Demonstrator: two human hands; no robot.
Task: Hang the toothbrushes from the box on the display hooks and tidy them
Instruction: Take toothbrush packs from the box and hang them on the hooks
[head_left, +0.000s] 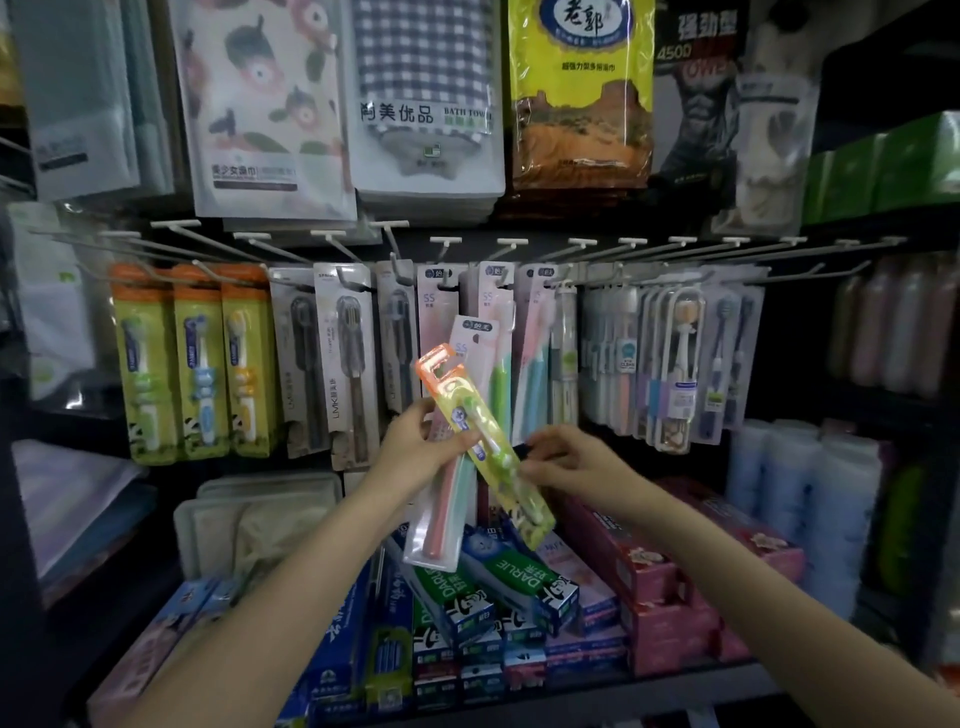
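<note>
**Toothbrushes Half Hung, Two Packs to Go**

Hooks along the white rail (519, 243) at 12 o'clock already carry many packs, so a good part of the job looks done. Three orange-topped kids' toothbrush packs (197, 358) hang in a neat row at 9 o'clock. Grey packs (345, 358) hang next to them, and pink packs (441, 306) hang in the middle. Some hooks near 1 o'clock look bare.

Two packs are not hung yet. The left hand (415, 452) has its fingers curled round both of them near the middle of the view. One is a long pink toothbrush pack (441, 514). The other is a yellow kids' toothbrush pack (483, 431) with an orange top, and it leans toward 11 o'clock. The right hand (571, 462) reaches in from 4 o'clock, and its thumb and fingertips pinch the edge of the yellow pack.

My guess is the yellow pack belongs with its orange-topped friends at 9 o'clock. The box they came from cannot be seen.

The packs are flat and long, with shiny clear plastic over stiff card (each top has a hole for the hook). The hooks are thin and white. Down at 6 o'clock, smooth cardboard toothpaste boxes (498, 587) lie stacked on the shelf.
</note>
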